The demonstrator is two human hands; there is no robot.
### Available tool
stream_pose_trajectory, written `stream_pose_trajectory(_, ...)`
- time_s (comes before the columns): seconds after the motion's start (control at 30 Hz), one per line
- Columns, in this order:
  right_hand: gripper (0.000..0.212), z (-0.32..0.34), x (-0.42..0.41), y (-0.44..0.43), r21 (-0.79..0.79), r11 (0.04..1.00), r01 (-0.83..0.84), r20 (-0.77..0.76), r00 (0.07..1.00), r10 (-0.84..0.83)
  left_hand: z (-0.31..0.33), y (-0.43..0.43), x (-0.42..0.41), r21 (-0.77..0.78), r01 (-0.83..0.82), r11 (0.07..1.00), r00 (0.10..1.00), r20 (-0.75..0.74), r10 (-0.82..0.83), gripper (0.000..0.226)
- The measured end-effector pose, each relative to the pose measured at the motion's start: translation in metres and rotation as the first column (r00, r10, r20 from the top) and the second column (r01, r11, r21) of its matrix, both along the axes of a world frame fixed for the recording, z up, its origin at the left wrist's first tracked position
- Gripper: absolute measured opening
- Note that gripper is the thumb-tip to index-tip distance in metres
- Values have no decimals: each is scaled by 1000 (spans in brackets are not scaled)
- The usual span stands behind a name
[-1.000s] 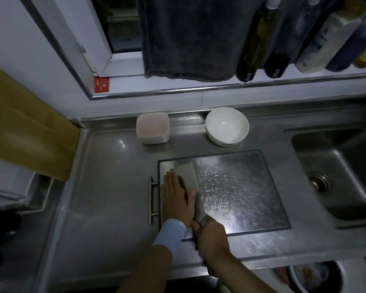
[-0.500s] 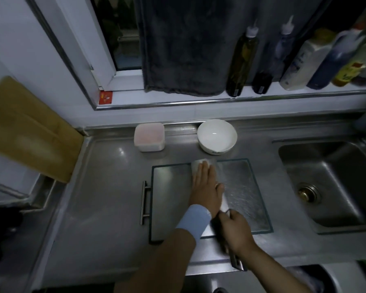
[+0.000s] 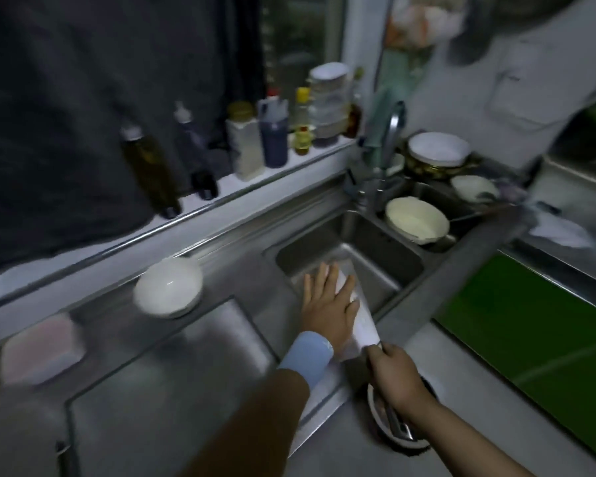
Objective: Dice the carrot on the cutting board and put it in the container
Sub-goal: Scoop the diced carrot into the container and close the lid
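- pressing left hand (image 3: 329,304) flat on cleaver (image 3: 365,325) over sink (image 3: 386,259), fingers slightly apart
- clamping right hand (image 3: 396,376) round its handle
- spotting cutting board (image 3: 169,373), container (image 3: 38,349) off left; can't tell where carrot is

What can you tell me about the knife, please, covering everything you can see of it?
The knife is a broad cleaver with a pale, flat, metal-looking blade, somewhat blurred. It is held with its broad face upward, its far end pointing away over the near corner of the sink. The left hand lies flat on the blade, fingers straight. The right hand grips the handle, whose shiny end sticks out below the fist. Whether anything lies on the blade cannot be told.
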State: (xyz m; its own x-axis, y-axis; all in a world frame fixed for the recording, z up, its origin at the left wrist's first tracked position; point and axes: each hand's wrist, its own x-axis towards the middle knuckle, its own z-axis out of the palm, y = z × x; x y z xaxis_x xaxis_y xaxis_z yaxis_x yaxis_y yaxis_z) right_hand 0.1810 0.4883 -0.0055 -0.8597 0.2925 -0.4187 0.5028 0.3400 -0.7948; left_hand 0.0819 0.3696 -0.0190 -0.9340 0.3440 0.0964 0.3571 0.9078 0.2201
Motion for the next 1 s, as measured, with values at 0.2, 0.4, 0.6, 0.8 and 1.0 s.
stream_pose_trajectory(0.2, 31, -6, 33, 83, 8, 966, 258, 34, 965, -258, -10, 110, 0, 247, 244, 938, 940, 176, -291, 50)
stream_pose_trajectory(0.4, 31, -34, 79, 164, -19, 893, 449, 128, 887, -444, -52, 211, 21, 289, 395, 872, 844, 262, -469, 51)
stream_pose_trajectory(0.6, 32, -74, 106, 222, -19, 857, 514, 220, 839, -498, -103, 272, 33, 387, 315, 867, 741, 470, -479, 52)
stream_pose_trajectory(0.8, 34, -112, 98, 258, 43, 866, 499, 300, 820, -487, -176, 275, 24, 260, 44, 965, 597, 767, -234, 50)
stream_pose_trajectory(1.0, 33, -122, 91, 264, 71, 881, 468, 366, 809, -459, -186, 261, 13, 249, 240, 938, 671, 656, -346, 43)
